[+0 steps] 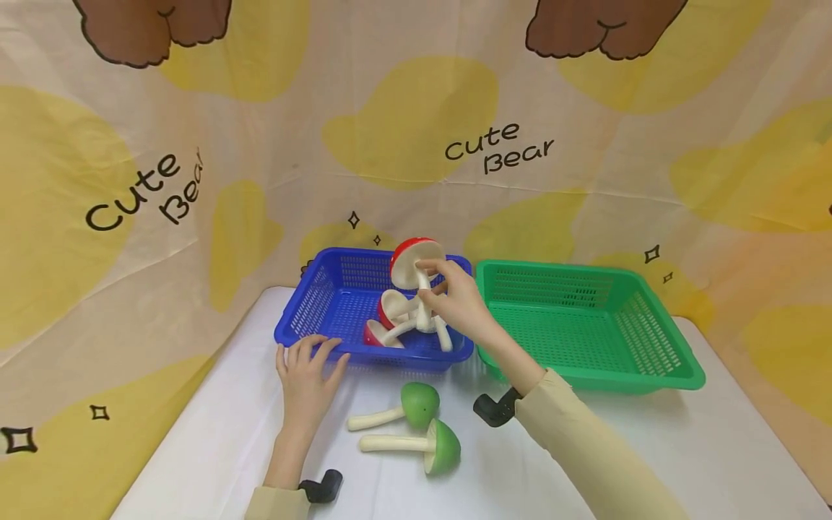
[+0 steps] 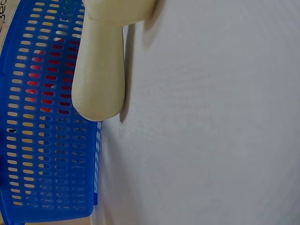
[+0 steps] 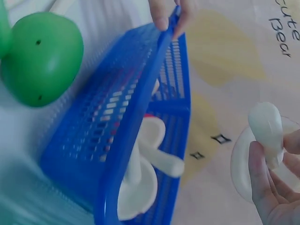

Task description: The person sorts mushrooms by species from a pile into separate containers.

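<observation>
My right hand pinches a toy mushroom by its white stem, its red cap up and tilted. It hangs over the right part of a blue plastic basket. Inside lie several more red-capped mushrooms, their stems pointing various ways. At the basket's near left, my left hand holds the rim, with fingers on both sides of it in the right wrist view. Two green-capped mushrooms, one farther and one nearer, lie on the table before the basket, stems pointing left.
A green plastic basket stands right of the blue one, close beside it. Both are on a white-covered table. Behind hangs a patterned cloth. Each wrist wears a black camera mount, seen at the left and right.
</observation>
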`<state>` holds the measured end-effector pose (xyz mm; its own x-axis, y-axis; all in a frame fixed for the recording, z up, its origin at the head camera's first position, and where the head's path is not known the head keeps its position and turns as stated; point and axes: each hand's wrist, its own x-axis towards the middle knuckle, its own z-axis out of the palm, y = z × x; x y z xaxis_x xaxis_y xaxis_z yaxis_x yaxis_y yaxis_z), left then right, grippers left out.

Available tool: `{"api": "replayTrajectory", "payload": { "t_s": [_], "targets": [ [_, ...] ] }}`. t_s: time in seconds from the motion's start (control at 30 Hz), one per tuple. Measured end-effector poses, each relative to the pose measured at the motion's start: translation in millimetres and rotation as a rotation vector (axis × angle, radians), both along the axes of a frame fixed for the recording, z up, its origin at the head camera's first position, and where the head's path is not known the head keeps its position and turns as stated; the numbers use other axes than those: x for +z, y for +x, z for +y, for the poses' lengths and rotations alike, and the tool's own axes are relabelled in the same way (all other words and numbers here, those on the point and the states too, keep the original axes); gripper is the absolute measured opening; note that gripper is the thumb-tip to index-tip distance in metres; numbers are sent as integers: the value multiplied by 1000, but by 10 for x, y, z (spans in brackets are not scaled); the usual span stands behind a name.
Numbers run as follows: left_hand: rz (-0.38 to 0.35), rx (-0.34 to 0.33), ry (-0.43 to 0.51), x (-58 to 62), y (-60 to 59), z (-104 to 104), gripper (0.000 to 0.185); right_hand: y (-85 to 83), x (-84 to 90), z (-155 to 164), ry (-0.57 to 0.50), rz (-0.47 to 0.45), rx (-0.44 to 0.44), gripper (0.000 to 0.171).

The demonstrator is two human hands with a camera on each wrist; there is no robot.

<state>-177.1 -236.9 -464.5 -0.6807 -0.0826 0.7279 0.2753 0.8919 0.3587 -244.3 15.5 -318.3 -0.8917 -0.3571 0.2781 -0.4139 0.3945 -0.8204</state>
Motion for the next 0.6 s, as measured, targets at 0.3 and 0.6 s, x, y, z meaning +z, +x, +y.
{"api": "replayTrajectory", "payload": {
  "t_s": [0.3, 0.6],
  "targets": [
    [5, 4, -4, 0, 2, 6, 25, -109, -113, -404, 79, 33, -22, 30],
    [4, -2, 2, 8, -7, 20, 26, -216, -332, -770, 103, 29, 8, 31]
  ]
}}
